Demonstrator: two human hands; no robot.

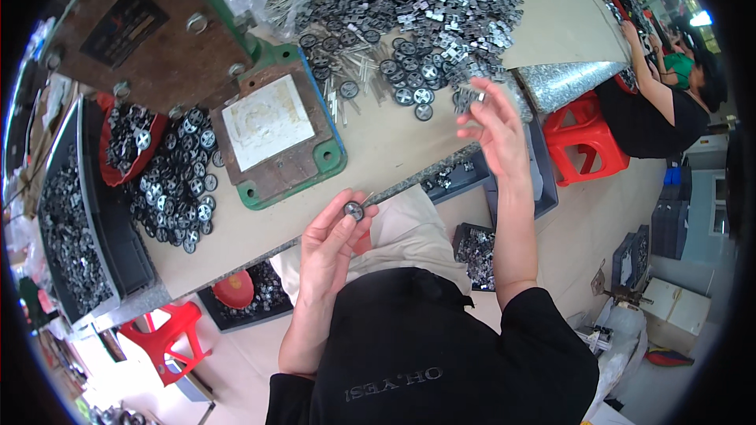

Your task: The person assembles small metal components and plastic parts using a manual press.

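Observation:
My left hand (329,245) is closed around a small black toy wheel (353,210) with a silver spoked hub. A thin metal pin (368,198) sticks out beside the wheel. Over the table's front edge, my right hand (498,127) pinches a small grey metallic piece (478,97) between thumb and forefinger. It is close to a big heap of similar grey pieces (409,0). Loose wheels (409,79) and metal pins (364,71) lie left of that hand, at the heap's near side.
A green-framed press (291,161) with a pale plate (268,122) stands left. Beside it are more wheels (177,181), a red bowl (118,165) and a dark bin (118,267). Red stools (583,138) and parts trays (476,252) sit below table height. Another person (661,102) works at right.

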